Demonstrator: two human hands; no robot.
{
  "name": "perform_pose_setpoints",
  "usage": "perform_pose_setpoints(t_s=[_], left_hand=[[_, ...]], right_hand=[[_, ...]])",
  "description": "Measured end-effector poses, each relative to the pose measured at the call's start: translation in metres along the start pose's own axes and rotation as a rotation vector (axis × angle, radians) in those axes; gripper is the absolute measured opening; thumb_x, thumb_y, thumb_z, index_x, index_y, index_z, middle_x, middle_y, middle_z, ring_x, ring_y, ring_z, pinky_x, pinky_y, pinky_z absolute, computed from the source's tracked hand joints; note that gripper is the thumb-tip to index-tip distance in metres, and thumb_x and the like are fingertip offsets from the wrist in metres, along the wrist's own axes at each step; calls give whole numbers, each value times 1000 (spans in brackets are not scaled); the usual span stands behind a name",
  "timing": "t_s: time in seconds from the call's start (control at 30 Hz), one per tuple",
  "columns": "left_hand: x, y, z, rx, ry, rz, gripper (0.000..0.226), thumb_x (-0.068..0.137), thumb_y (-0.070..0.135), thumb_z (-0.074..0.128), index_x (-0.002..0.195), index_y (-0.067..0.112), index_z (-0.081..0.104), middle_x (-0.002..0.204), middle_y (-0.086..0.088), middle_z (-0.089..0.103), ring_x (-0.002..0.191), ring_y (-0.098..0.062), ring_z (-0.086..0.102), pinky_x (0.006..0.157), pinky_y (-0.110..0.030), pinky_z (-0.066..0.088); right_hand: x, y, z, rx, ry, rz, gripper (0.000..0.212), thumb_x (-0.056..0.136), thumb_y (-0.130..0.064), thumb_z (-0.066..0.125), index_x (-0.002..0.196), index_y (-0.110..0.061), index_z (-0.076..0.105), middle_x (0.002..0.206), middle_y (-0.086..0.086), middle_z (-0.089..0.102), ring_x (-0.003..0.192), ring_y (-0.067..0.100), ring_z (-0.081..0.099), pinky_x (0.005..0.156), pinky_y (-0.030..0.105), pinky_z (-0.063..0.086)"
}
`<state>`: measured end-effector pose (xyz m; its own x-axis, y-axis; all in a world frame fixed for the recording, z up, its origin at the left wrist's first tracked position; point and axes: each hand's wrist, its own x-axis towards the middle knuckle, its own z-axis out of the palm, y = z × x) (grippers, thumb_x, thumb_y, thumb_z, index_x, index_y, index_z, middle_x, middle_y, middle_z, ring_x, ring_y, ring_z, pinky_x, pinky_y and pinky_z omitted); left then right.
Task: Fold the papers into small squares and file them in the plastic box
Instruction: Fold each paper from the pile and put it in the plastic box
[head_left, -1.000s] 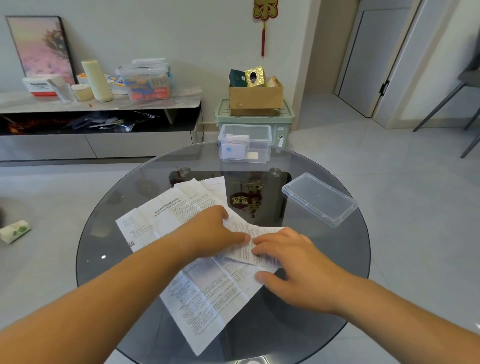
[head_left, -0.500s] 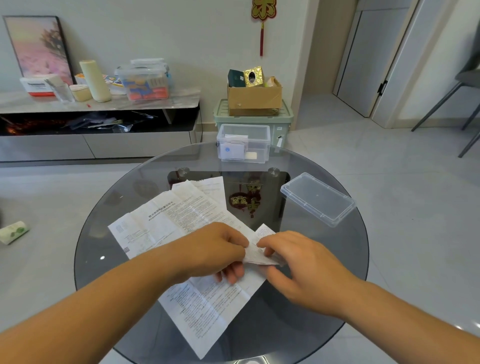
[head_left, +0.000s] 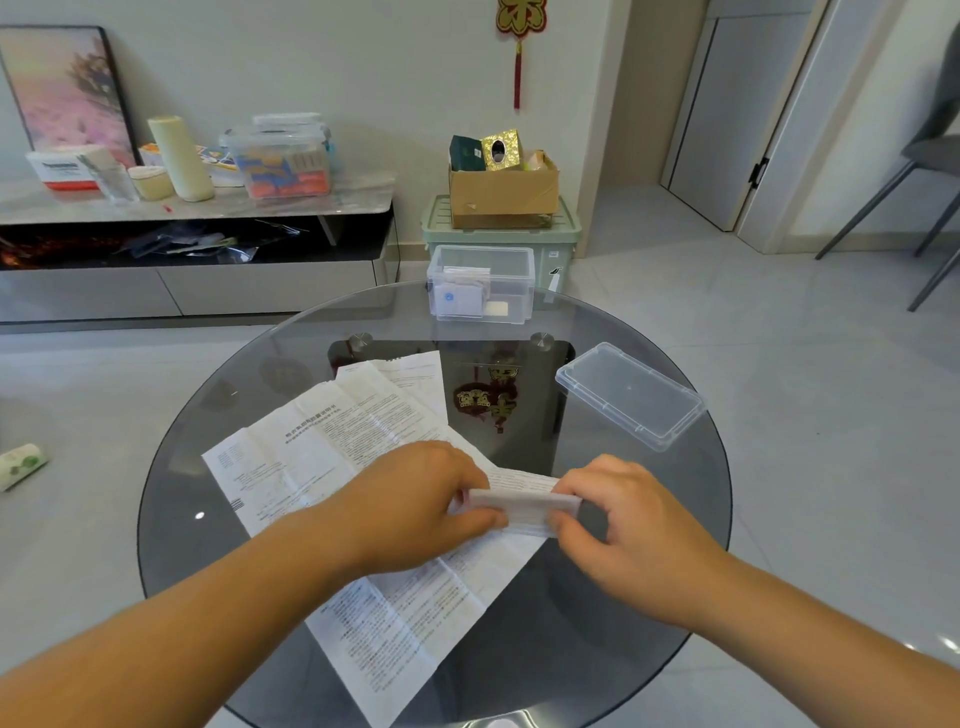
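Note:
A small folded paper strip (head_left: 522, 503) is lifted just above the round glass table (head_left: 649, 519). My left hand (head_left: 415, 499) pinches its left end and my right hand (head_left: 613, 514) pinches its right end. Beneath them lie large unfolded printed sheets (head_left: 332, 447), with another sheet (head_left: 415, 374) behind. The clear plastic box (head_left: 480, 283) stands at the table's far edge, open, with folded papers inside. Its clear lid (head_left: 631, 395) lies on the table to the right.
A low marble sideboard (head_left: 208, 208) with containers runs along the back left wall. A cardboard box (head_left: 503, 192) sits on a green crate behind the table. A chair (head_left: 930, 156) stands at the far right. A small roll (head_left: 21, 465) lies on the floor, left.
The small paper lay flat under both hands a second ago. Both hands have picked it up and folded it into a narrower strip, held by its ends.

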<state>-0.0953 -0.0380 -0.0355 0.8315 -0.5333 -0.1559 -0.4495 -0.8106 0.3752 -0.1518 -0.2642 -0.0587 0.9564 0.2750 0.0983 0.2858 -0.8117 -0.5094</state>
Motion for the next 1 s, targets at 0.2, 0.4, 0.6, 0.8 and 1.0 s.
perform_pose_setpoints(t_s=[0.2,0.4,0.6,0.8,1.0], left_hand=[[15,5,16,-22,64,-101,42,86,65,63,117,37,65,108,17,67,87,-8,66,78,-20,58],[28,8,21,-47,125,-208,52,75,64,76,102,35,44,103,13,59,85,-11,60,81,-25,58],[29,8,17,-30,53,-176,51,79,62,73,113,42,40,110,11,52,97,-13,56,92,-31,55],[28,11,9,-116,8,-216,46,80,49,79,112,39,48,104,11,57,82,-12,62,81,-22,56],[23,15,1,-94,-8,-207,49,82,43,80,125,40,58,104,14,55,88,-12,62,90,-28,55]], right_hand=[[12,-1,-2,-53,4,164,36,91,-53,62,122,-41,48,91,-24,51,101,6,47,89,25,38],[21,4,-2,-140,-22,184,67,84,-66,61,142,-43,34,107,-17,47,111,12,38,98,36,29],[22,3,-3,-181,-91,171,60,86,-68,56,140,-49,39,111,-14,41,113,11,31,94,33,24],[28,3,-18,-160,-196,248,66,85,-57,67,143,-53,34,119,-11,44,124,16,33,108,42,27],[29,10,-23,-71,-224,250,70,83,-45,76,141,-53,37,118,-14,48,125,14,38,111,41,31]])
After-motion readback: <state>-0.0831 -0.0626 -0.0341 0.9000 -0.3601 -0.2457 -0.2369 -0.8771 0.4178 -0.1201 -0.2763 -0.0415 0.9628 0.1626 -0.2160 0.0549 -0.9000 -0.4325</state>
